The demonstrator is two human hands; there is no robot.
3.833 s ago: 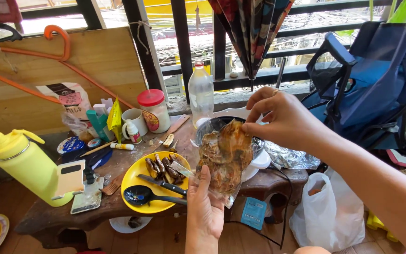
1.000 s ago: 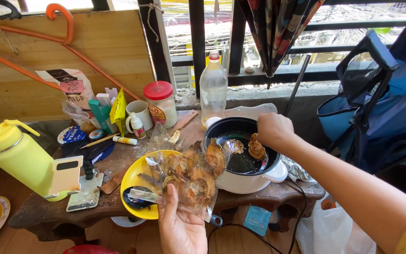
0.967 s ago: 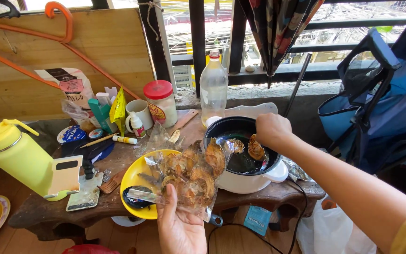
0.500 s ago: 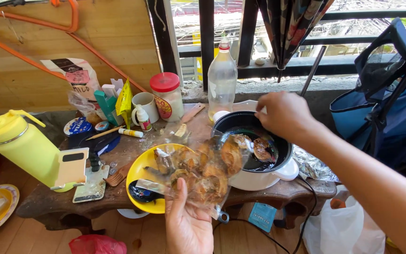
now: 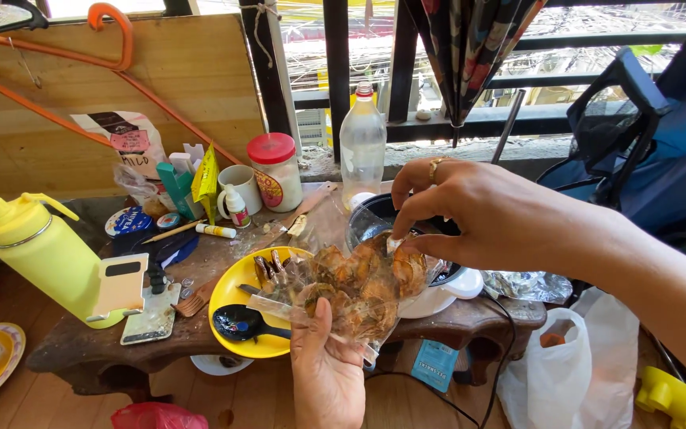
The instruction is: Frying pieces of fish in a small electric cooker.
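**Head view: two hands at a clear bag of dried fish over a crowded low counter**

Largest first. Plywood board [image 5: 97, 95] leans at the back left, orange hanger [image 5: 113, 36] across it. Blue folding chair [image 5: 660, 135] stands at right; folded patterned umbrella [image 5: 470, 48] hangs from the window bars. Low wooden counter [image 5: 81, 357] carries nearly everything else.

Packages and labels:
- Yellow water bottle [image 5: 41, 258], far left, a pale phone stand just in front of it.
- White plastic bag [image 5: 557, 373] on the floor, lower right.
- Clear plastic bottle [image 5: 361, 143], red cap, upright at the back beside the cooker.
- White jar [image 5: 277, 171], red lid, round red-and-yellow label, next to a white mug [image 5: 240, 183].
- White pouch [image 5: 125, 143] with pink and black label, against the board.
- Yellow sachet [image 5: 204, 179], upright, beside a green box.
- Small blue packet [image 5: 436, 365] under the counter edge.

Electric cooker [image 5: 446, 286], white body, dark pot, is mostly hidden by the hands. Yellow plate [image 5: 228, 294] holds dark fried pieces and a black spoon [image 5: 240, 322].

Clear bag of dried fish [image 5: 351, 290] is held above the plate and cooker rim. Left hand [image 5: 327, 365] grips its lower end from beneath, thumb pressed on top. Right hand [image 5: 470, 214], ring on one finger, pinches at the bag's upper end with thumb and fingertips, other fingers curled.
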